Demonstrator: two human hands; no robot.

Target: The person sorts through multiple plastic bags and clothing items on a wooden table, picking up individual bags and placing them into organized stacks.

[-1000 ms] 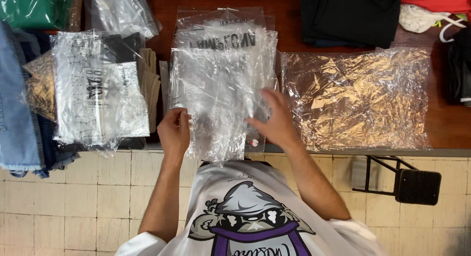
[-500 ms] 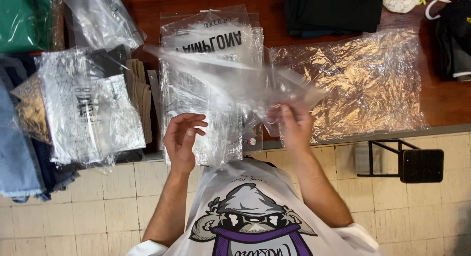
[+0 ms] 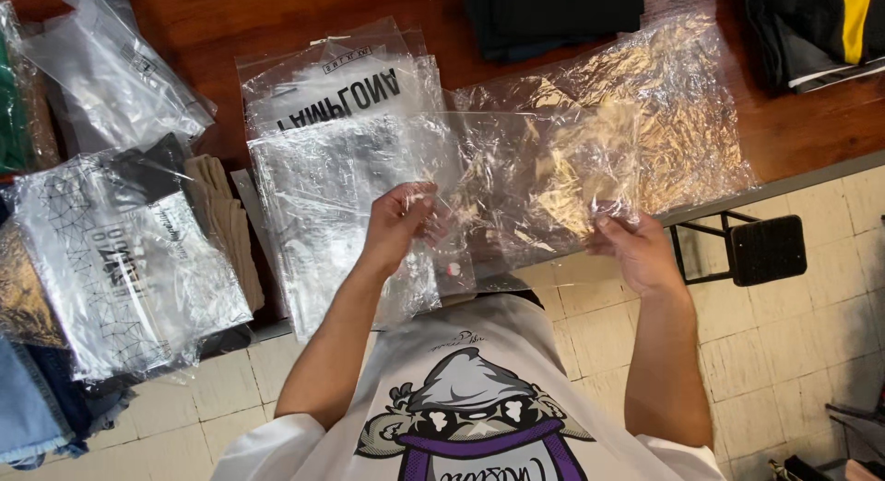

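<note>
I hold a clear empty plastic bag (image 3: 530, 181) stretched between both hands above the table's near edge. My left hand (image 3: 398, 225) pinches its left edge, and my right hand (image 3: 634, 246) grips its lower right corner. Under the bag lies a stack of clear plastic bags (image 3: 323, 181) with printed lettering. To the right a crinkled sheet of clear plastic (image 3: 687, 121) is spread over the brown wooden table (image 3: 230, 20).
Bagged folded garments (image 3: 120, 250) are piled at the left, with blue denim (image 3: 28, 407) hanging below them. Dark folded clothes (image 3: 553, 15) lie at the far edge and a black and yellow garment (image 3: 820, 24) at the right. A black stool (image 3: 761, 250) stands on the tiled floor.
I have lifted one clear bag off the stack and pulled it to the right, with my right hand moving outward and my left hand rising to grip the bag's edge.
</note>
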